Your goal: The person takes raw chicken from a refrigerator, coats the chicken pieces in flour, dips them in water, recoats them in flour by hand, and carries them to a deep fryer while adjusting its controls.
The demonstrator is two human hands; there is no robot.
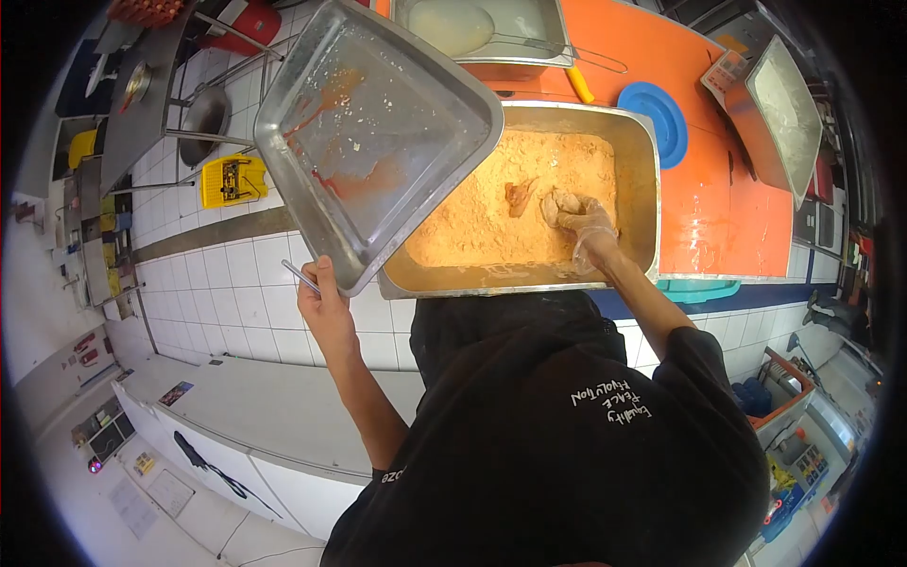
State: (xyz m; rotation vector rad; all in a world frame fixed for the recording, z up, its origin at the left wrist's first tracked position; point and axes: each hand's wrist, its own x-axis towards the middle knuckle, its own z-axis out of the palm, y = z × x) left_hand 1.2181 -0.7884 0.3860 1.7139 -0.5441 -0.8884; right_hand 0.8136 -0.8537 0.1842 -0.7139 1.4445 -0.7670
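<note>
Left hand is clamped on the bottom corner of a big metal tray, w/ a thin metal rod sticking out by the thumb. Tray's tilted and overlaps the L end of the deep pan. It's got reddish streaks + a few pale crumbs on it, no idea what they are tbh.

Right hand has a clear plastic glove on and is down in the pan's orangey powder, fingers curled in close together and caked w/ the stuff. Can't tell if there's a pc inside them. One reddish-brown pc sits in the powder just L of those fingers, partly coated.

Pan's at the near edge of the orange table. Blue round plate is near its far R corner, yellow handle just behind the pan, and a metal container w/ whitish liquid + a wire strainer is farther back.
</note>
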